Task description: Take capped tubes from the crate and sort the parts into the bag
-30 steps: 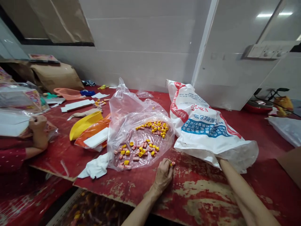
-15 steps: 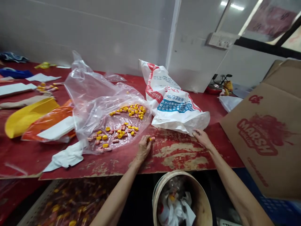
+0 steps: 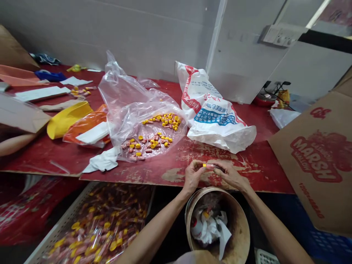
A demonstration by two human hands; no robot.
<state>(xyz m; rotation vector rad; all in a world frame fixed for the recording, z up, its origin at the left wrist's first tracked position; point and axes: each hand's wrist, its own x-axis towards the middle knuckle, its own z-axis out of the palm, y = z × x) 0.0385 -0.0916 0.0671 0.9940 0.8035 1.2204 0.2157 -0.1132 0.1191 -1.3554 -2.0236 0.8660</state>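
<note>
The small pink cylinder with a yellow cap (image 3: pixel 209 166) lies between our hands near the worn red tabletop's (image 3: pixel 154 169) front edge, long axis left to right; our left hand (image 3: pixel 193 176) pinches the capped end, our right hand (image 3: pixel 231 176) grips the pink end, both equally near.

Looks like a packing workshop. Red bench (image 3: pixel 154 170), paint worn to bare patches. Dozens of small, alike, yellow-capped pieces (image 3: pixel 155 143) lie in or on a clear bag (image 3: pixel 125 90), cannot tell which; a crate (image 3: pixel 60 223) below holds many more. Bulk-type printed sack (image 3: pixel 213 110) on top. Carton (image 3: pixel 316 165) at right reads MARSHMALLOW, 120G×48BAG: trade packing. Bin (image 3: pixel 242 227) at the edge holds scraps. Another person's forearm (image 3: pixel 16 144) shows at left. Plain wall (image 3: pixel 154 40), surface-mounted socket (image 3: pixel 283 36).
</note>
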